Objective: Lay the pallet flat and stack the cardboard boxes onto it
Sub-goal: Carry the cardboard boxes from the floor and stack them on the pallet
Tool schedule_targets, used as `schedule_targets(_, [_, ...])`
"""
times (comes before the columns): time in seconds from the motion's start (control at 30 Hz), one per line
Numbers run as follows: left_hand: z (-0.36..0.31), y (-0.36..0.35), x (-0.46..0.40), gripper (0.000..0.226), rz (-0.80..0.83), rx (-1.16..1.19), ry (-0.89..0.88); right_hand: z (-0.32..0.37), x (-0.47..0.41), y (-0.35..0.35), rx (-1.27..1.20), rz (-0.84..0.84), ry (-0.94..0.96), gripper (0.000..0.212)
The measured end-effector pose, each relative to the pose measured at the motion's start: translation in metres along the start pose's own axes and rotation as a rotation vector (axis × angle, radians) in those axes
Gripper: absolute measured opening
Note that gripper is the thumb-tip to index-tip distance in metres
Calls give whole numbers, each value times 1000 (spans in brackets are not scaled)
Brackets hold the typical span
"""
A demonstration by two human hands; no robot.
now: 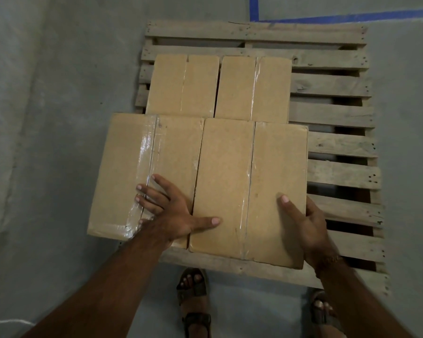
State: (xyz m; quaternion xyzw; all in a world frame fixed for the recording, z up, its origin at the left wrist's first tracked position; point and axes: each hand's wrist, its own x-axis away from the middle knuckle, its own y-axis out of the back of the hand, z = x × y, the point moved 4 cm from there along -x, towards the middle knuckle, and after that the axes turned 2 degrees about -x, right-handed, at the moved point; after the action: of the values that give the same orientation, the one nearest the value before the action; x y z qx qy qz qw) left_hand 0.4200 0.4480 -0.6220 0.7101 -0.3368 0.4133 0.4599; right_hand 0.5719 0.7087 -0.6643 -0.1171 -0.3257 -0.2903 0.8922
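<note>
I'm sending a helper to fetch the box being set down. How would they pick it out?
On the wooden pallet, look at the near row of boxes. It is the near right box, the only one with the right hand gripping its edge.

I log: pallet [327, 113], rough bare wood, matt; four cardboard boxes [249, 186], smooth tan, glossy clear tape on seams; floor [47, 93], dull grey concrete.

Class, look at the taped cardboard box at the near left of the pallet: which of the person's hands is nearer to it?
Left. The left hand rests on the near-left box; the right hand grips the near-right box at its far side.
</note>
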Motion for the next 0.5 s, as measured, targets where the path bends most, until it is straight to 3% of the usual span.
schedule_targets(0.2, [-3,-3,3,189,-21,-5,15,1,1,3,88,-6,-33,66])
schedule_targets(0.4, [-3,-3,5,189,-69,-59,19,17,5,4,191,87,-114,48])
schedule_targets(0.5, [-11,0,27,179,-148,-179,71,42,12,10,443,177,-262,88])
